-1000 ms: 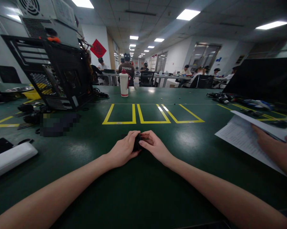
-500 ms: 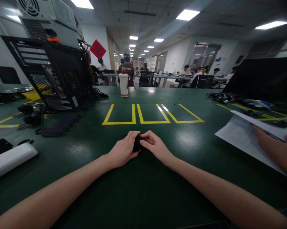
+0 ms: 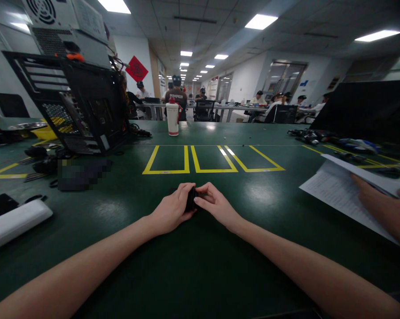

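A small black object (image 3: 191, 200) sits low over the green table, mostly covered by my hands; its kind cannot be made out. My left hand (image 3: 174, 207) is wrapped around its left side, fingers over the top and thumb below. From the right, my right hand (image 3: 216, 204) pinches the object's edge between thumb and fingers. Both hands meet at the middle of the view, in front of the yellow taped outlines (image 3: 213, 170).
An open black computer case (image 3: 87, 104) stands at the left behind cables. A cream tumbler (image 3: 173, 118) is farther back. Another person's hand (image 3: 382, 204) holds printed papers (image 3: 336, 188) on the right. A white long object (image 3: 17, 223) lies at left.
Barely anything differs. My right thumb and fingers have shifted very slightly against the black object; my left hand stays in place.
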### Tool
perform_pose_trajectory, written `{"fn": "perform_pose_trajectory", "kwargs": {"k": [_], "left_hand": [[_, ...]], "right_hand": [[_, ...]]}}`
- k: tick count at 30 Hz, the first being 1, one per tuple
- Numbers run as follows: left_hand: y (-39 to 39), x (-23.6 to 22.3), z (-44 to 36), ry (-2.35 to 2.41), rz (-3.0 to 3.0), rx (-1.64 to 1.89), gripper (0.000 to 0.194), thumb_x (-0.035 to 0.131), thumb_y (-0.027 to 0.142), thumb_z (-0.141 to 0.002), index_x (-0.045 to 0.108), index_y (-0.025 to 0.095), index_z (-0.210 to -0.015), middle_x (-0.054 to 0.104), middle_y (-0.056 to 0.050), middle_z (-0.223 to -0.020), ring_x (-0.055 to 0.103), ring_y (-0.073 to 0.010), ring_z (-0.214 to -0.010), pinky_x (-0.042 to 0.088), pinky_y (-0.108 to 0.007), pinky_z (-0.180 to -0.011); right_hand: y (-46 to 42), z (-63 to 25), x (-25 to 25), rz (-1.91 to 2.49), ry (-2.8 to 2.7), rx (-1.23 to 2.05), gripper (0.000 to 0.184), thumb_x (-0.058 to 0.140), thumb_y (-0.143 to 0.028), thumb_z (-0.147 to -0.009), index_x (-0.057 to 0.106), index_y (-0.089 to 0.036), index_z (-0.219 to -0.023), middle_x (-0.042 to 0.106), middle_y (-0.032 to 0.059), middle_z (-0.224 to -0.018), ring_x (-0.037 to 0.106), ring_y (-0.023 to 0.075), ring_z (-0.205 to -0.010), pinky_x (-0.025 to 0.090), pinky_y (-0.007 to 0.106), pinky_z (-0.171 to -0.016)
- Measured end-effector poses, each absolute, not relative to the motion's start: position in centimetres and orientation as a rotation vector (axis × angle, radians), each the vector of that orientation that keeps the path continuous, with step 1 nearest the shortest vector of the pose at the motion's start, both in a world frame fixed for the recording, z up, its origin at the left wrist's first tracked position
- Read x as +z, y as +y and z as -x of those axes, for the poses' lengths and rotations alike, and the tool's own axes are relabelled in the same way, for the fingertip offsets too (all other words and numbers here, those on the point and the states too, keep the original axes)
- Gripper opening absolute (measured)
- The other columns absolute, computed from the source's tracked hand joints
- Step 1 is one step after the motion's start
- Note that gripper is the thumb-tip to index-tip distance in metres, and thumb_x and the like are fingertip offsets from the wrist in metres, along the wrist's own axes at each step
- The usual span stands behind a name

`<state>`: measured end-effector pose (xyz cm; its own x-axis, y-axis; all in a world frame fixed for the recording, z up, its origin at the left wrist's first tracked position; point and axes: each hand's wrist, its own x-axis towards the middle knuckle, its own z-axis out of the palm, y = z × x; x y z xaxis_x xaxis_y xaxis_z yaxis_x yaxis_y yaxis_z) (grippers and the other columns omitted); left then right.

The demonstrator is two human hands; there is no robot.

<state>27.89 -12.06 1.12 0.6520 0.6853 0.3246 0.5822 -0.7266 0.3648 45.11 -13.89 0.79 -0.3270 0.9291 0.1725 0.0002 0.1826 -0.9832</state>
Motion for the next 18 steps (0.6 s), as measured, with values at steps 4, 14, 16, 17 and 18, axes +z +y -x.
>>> {"fn": "perform_pose_trajectory", "kwargs": {"k": [4,14,16,17,18], "left_hand": [[-11.98,0.93,-27.93,1.038,-2.651,0.667,0.061,0.054,0.024,-0.074,0.016,0.023,-0.122,0.034,-0.009,-0.121,0.051,-0.0219,-0.097,0.047,-0.039,-0.077],[-11.95,0.91,-27.93,1.03,-2.645,0.675,0.062,0.054,0.022,-0.073,0.016,0.024,-0.122,0.034,-0.009,-0.122,0.052,-0.0217,-0.094,0.047,-0.039,-0.075],[-11.93,0.93,-27.94,1.037,-2.647,0.668,0.062,0.054,0.022,-0.073,0.016,0.023,-0.122,0.034,-0.009,-0.122,0.052,-0.0217,-0.093,0.047,-0.039,-0.075],[-11.92,0.92,-27.95,1.039,-2.648,0.664,0.062,0.054,0.023,-0.073,0.016,0.023,-0.123,0.034,-0.009,-0.122,0.052,-0.0218,-0.093,0.047,-0.04,-0.075],[-11.9,0.92,-27.95,1.04,-2.649,0.662,0.062,0.054,0.023,-0.073,0.016,0.023,-0.123,0.034,-0.009,-0.122,0.052,-0.0218,-0.094,0.047,-0.04,-0.075]], "right_hand": [[-13.65,-44.94,0.62,0.934,-1.563,1.244,0.017,0.053,-0.026,-0.075,0.047,-0.021,-0.09,0.052,0.0009,-0.095,0.054,0.0151,-0.093,0.046,0.034,-0.083],[-13.68,-45.17,0.47,0.923,-1.602,1.28,0.027,0.058,-0.023,-0.072,0.045,-0.021,-0.095,0.051,0.0017,-0.1,0.052,0.0155,-0.097,0.043,0.035,-0.087],[-13.8,-45.18,0.57,0.909,-1.604,1.266,0.028,0.059,-0.023,-0.071,0.045,-0.022,-0.094,0.05,0.0011,-0.101,0.052,0.0154,-0.098,0.043,0.035,-0.087],[-13.84,-45.18,0.62,0.911,-1.6,1.267,0.026,0.058,-0.024,-0.072,0.045,-0.022,-0.094,0.05,0.001,-0.101,0.052,0.0153,-0.097,0.043,0.035,-0.087],[-13.87,-45.17,0.67,0.918,-1.594,1.268,0.023,0.056,-0.026,-0.073,0.046,-0.022,-0.093,0.05,0.001,-0.1,0.052,0.0151,-0.095,0.044,0.035,-0.085]]}}
